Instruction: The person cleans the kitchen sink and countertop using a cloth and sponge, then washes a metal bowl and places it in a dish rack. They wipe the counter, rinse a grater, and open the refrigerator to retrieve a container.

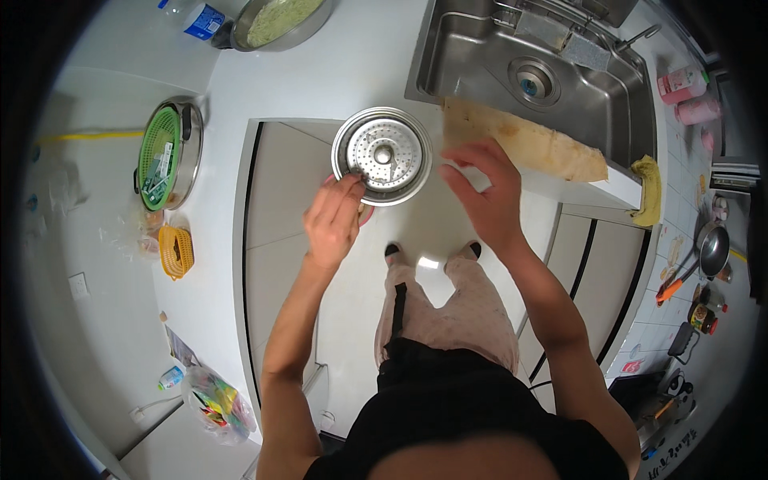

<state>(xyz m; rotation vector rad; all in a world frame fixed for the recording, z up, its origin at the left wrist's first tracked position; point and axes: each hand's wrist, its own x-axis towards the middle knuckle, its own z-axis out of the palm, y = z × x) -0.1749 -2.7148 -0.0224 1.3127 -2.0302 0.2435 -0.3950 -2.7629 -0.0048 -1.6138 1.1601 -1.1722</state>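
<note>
A round stainless steel sink strainer basket, with a perforated bottom and a central knob, is held up over the floor. My left hand grips its near-left rim, with the fingertips reaching inside. Small bits of residue cling to the perforated metal. To the right of the strainer, my right hand is in the air, thumb and fingers apart with nothing between them. Ahead on the right is the stainless steel sink, its drain opening uncovered. Behind the strainer, a pink-rimmed object is mostly hidden.
A stained beige cloth drapes over the sink's front edge, near a yellow cloth. A metal bowl of pale green shreds stands at the back left. Along the left counter are a green colander and a yellow basket.
</note>
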